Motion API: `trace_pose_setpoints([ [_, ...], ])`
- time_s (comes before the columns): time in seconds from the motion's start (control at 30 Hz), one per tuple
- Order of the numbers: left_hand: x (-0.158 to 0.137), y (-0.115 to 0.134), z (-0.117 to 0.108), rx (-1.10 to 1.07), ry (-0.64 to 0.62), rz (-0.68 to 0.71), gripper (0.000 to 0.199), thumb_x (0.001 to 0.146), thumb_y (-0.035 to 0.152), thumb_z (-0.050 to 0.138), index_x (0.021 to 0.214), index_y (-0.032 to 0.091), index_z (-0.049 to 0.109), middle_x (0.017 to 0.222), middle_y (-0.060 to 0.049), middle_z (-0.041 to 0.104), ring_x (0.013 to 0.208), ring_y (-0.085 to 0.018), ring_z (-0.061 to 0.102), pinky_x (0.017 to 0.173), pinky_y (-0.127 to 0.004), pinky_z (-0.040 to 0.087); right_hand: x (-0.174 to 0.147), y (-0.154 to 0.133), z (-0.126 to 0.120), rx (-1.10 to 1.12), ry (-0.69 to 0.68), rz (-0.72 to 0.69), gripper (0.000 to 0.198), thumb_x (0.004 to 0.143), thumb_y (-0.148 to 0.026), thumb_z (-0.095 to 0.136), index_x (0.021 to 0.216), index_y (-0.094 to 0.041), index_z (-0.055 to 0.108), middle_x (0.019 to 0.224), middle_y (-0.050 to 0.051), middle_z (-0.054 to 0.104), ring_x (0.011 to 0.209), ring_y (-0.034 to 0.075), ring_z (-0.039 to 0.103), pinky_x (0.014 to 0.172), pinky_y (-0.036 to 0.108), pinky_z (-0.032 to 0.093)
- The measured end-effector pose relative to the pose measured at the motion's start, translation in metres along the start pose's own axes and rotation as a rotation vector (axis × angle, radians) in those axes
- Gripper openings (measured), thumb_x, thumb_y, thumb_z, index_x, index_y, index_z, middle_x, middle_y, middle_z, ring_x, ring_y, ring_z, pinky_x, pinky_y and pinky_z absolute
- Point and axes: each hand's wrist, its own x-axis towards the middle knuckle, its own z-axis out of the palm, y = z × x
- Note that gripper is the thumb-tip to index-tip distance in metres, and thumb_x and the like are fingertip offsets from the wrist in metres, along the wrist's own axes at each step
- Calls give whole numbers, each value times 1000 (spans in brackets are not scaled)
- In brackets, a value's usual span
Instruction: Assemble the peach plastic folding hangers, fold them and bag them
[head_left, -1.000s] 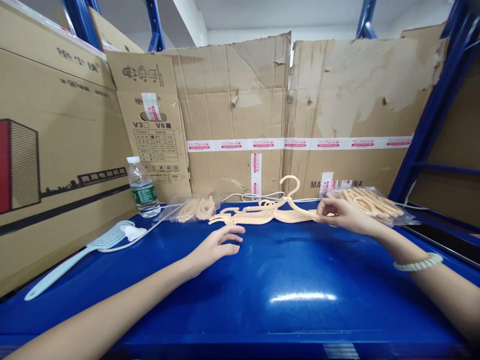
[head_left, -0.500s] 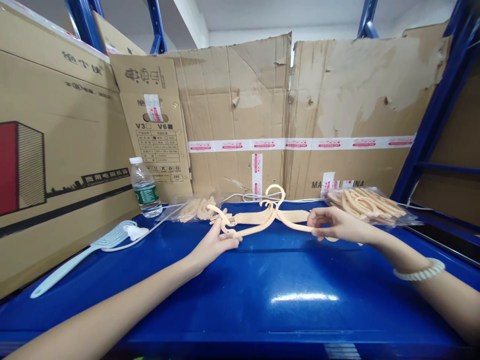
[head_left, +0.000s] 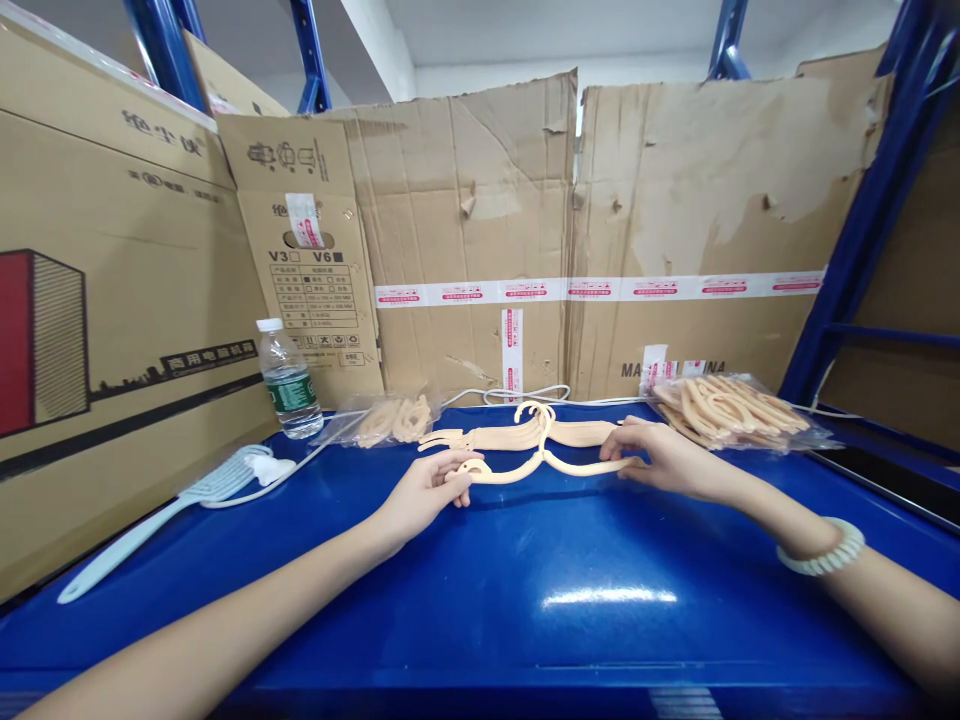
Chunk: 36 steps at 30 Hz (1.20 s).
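Observation:
A cream plastic clothes hanger is held between my two hands, low over the blue tabletop. My left hand pinches its left end, where a curled part shows near the fingertips. At the other end, the fingers of my right hand are closed on the right arm of the hanger. Its hook points away from me. Just behind it lie more cream hangers, side by side in a stack and partly covered by the held one.
Clear bags of cream hangers lie at the back left and back right. A water bottle, a pale blue hairbrush and a white cable are on the left. A black flat object lies right. Cardboard walls the back.
The held hanger has tipped down, so its hook sits lower and nearer the stack. My left hand's grip now covers more of the left end.

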Motion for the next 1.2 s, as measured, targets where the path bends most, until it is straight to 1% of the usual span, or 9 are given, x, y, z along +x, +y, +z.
trace_pose_setpoints([
  [0.07,1,-2,-1,-18,9,-19,47,72,37,71,107,8,63,62,-2,63,60,-14,56,64,-28,46,0,1,0,-96,20,-8,18,77,-19,54,90,-19,67,85,6,67,82,22,59,72,33,44],
  [0.17,2,-6,-2,-84,35,-58,46,72,35,72,108,9,64,66,-3,65,62,-14,58,66,-28,46,-1,2,-1,-167,46,1,17,81,-24,55,89,-19,68,86,8,69,81,23,61,68,32,44],
  [0.4,2,-7,-2,-169,58,-84,38,72,33,73,104,11,68,69,-4,66,64,-14,59,66,-26,47,-3,-2,1,-329,135,71,11,84,-25,55,88,-24,65,87,3,72,72,21,66,61,29,43],
  [0.5,1,-5,-2,-152,72,-79,35,73,32,72,100,11,68,67,-4,65,62,-13,58,64,-25,46,-4,-3,2,-427,165,45,10,85,-24,55,89,-24,64,90,3,71,73,21,66,58,28,43],
  [0.6,0,-3,-1,-150,93,-73,33,74,32,72,99,11,68,65,-3,65,61,-12,57,63,-23,46,-4,-3,4,-506,181,24,12,87,-24,53,92,-24,65,100,4,66,75,20,66,56,27,44],
  [0.73,0,-1,0,-199,122,-95,37,73,32,73,101,10,66,65,-3,64,63,-12,58,64,-22,47,-5,-3,5,-509,213,-10,13,89,-24,52,93,-24,65,106,5,61,77,19,64,54,26,46],
  [0.8,0,-2,0,-215,127,-98,37,72,32,74,101,9,66,65,-3,64,63,-12,58,64,-22,47,-4,-2,5,-471,243,-49,12,87,-23,54,90,-23,66,106,7,59,83,21,63,57,28,49],
  [0.93,1,-3,-1,-197,118,-63,35,73,32,73,100,10,67,66,-3,64,63,-12,58,63,-23,46,-2,4,6,-349,319,-130,11,85,-22,56,86,-21,68,107,11,56,91,25,59,74,38,54],
  [1.2,0,-4,-1,-196,139,-65,33,72,31,74,98,11,68,66,-3,63,63,-14,58,64,-26,47,0,5,5,-274,466,-243,15,85,-19,56,86,-22,71,119,13,50,108,31,52,88,53,50],
])
